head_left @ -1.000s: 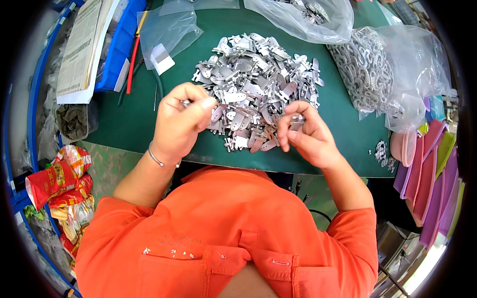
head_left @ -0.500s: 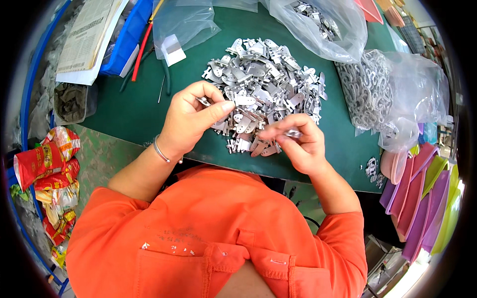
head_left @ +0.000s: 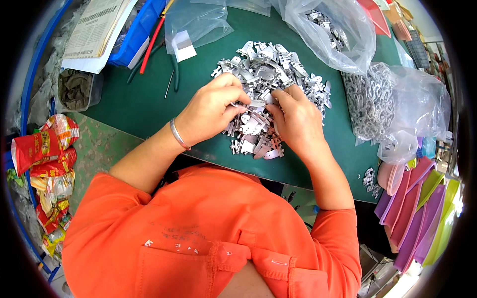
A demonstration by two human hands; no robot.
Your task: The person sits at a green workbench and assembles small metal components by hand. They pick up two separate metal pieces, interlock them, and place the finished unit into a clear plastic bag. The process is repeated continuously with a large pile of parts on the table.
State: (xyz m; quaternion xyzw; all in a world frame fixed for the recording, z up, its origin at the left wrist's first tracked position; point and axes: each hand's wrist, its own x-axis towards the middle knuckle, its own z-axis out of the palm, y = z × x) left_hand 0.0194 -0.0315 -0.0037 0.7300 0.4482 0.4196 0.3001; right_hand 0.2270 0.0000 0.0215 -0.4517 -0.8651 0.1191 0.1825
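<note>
A heap of small silver metal pieces [head_left: 266, 74], flat and rounded with holes and pin-like ends, lies on the green tabletop in front of me. Over its left side my left hand [head_left: 213, 105] pinches a small metal piece [head_left: 234, 104] between thumb and fingers. My right hand [head_left: 299, 119] reaches over the right part of the heap with thumb and fingers closed at its pieces. What the right fingers hold is largely hidden by the hand. Both sets of fingertips are close together, with metal pieces below and between them.
A clear plastic bag [head_left: 355, 52] with more metal pieces lies at the back right, beside a bag of grey ring-like parts [head_left: 370, 102]. Pliers [head_left: 175, 72], a blue bin [head_left: 131, 37] and a tub [head_left: 77, 92] are at left. Colourful bins [head_left: 415, 208] stand at right.
My right hand has moved up and inward onto the heap, and its fingers now face down. The left hand has shifted slightly right, closer to the right. The whole view has shifted a little.
</note>
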